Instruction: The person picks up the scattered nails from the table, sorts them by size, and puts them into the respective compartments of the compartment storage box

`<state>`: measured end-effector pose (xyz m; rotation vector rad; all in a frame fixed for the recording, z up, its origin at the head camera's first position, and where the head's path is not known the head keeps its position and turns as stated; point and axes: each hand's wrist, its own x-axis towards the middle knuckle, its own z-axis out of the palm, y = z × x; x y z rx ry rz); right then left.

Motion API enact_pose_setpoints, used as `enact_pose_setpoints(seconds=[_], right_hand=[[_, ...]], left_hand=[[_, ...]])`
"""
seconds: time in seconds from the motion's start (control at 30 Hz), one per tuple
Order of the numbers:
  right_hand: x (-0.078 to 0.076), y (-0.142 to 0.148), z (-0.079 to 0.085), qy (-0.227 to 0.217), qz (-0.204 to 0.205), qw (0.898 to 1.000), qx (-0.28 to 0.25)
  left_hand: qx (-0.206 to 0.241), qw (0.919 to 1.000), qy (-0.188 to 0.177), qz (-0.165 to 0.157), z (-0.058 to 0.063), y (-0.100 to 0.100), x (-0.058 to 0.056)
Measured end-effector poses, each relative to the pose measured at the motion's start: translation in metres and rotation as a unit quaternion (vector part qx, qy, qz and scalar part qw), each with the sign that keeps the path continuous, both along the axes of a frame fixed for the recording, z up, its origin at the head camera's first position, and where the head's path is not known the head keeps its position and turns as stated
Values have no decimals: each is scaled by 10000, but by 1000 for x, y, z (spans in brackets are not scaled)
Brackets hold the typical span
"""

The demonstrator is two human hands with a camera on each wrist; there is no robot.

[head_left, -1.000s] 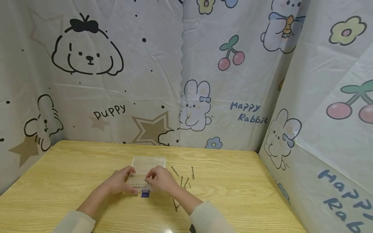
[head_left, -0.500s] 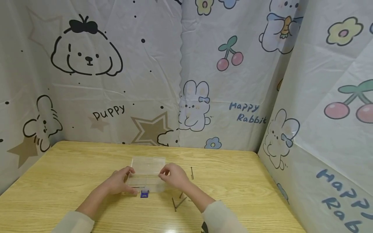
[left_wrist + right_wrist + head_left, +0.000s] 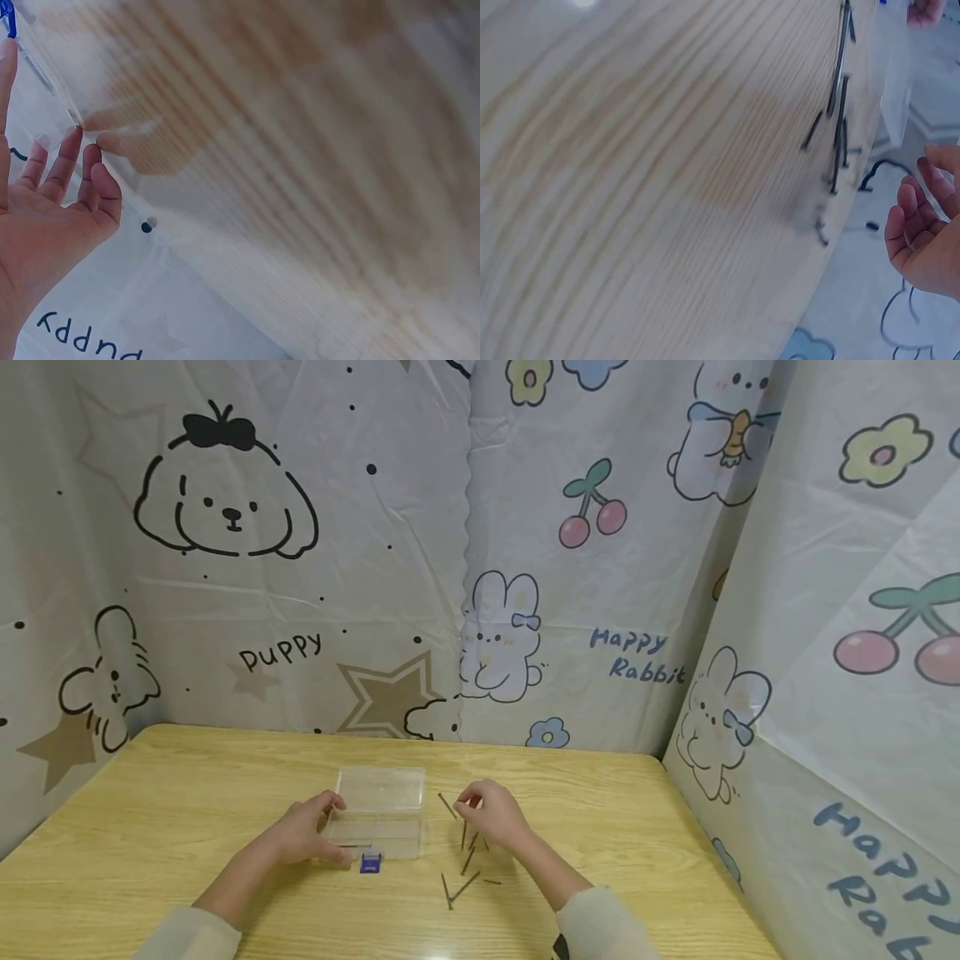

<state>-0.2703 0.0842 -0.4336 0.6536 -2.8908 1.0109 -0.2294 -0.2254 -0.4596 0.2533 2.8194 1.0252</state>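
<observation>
A clear plastic box [image 3: 401, 841] lies on the table with its lid [image 3: 380, 789] tipped back, a blue clasp [image 3: 371, 862] at its front. One thin nail [image 3: 354, 846] is in its front left compartment. My left hand [image 3: 306, 831] grips the box's left end, thumb at the front corner and fingers toward the back. Right of the box my right hand [image 3: 495, 814] hangs over several scattered nails [image 3: 465, 886], fingertips close to a slanting nail [image 3: 447, 806]. In the right wrist view its fingers [image 3: 907, 201] are loosely bent, with nothing visible between them.
The wood-grain table [image 3: 202, 793] ends at a printed cloth [image 3: 382, 568] hung behind and on the sides. A small short nail [image 3: 492, 882] lies apart at the right of the pile. Both forearms come in from the front edge.
My right hand has moved right, from over the box's compartments, past its right edge, to above the nails. The left hand stays at the box's left end.
</observation>
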Motion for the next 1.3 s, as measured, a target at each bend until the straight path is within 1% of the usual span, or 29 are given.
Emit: enact_pose_setpoints(seconds=[0.23,0.43,0.53,0.7,0.83,1.0,1.3], right_hand=[[-5,27,-7,-71,-378,9992,-74],[-10,44,-16,-7,-710,9975,-27],[-11,50,-22,-12,-759,9971,-54],[-13,55,-34,-181,-824,9964,-46],[-15,55,-43,-164,-845,9963,-42],[-13,51,-45,-148,-887,9959,3],[-14,50,-41,-174,-1114,9929,368]], left_hand=[[-1,10000,-34,32,1,-1,1],[9,10000,-42,25,3,-2,3],[20,10000,-51,21,3,-2,3],[91,9999,-66,4,2,-2,4],[133,9999,-90,16,2,-1,5],[145,9998,-104,30,4,1,6],[107,9999,-82,32,6,2,2]])
